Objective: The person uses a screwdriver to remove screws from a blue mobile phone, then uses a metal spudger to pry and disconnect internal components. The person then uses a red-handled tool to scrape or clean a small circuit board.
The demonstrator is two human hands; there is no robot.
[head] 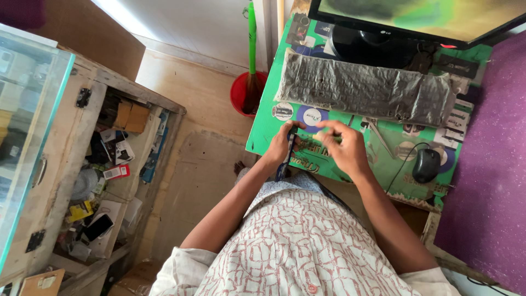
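**Hands on a slim dark device at the counter edge**

Head view: your left hand (280, 143) grips a slim dark device (286, 159), held upright at the green counter (268, 131) edge, fingers wrapped round it. Your right hand (344, 148), at its 3 o'clock, pinches a small pale piece (319, 135). The wrapped keyboard (367, 90) lies at 12 o'clock, the mouse (426, 165) at 3.

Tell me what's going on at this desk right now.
A person sits at a green desk and works with both hands. The left hand grips a slim dark phone-like device on edge, and the right hand presses a small pale tool toward it with its fingers. Beyond them lies a plastic-covered keyboard below a monitor; a black mouse sits to the right.
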